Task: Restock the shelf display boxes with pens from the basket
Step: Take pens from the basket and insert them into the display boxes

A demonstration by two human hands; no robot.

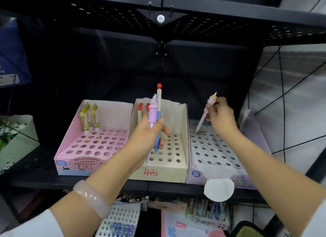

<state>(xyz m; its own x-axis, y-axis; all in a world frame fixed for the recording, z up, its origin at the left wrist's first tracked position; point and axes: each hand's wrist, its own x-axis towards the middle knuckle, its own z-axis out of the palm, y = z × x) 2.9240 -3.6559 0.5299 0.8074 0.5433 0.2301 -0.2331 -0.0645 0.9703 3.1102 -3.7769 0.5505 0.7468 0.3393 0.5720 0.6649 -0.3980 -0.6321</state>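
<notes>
The right hand (221,119) pinches a pale pink pen (205,113) near its top, tip angled down into the lavender display box (254,129). The left hand (150,132) grips two more pens (155,113) over the cream box (183,169). The pens look light, stiff and slim, best held on the upper barrel.

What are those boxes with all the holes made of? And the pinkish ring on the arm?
The pink box, the beige box and the lilac box look like thin matte cardboard: the walls are folded flat, the beige one's top edge looks ragged, and a price is handwritten on it. The bracelet looks like polished stone or glass: milky, smooth, with shiny glints. I can't tell which.
</notes>
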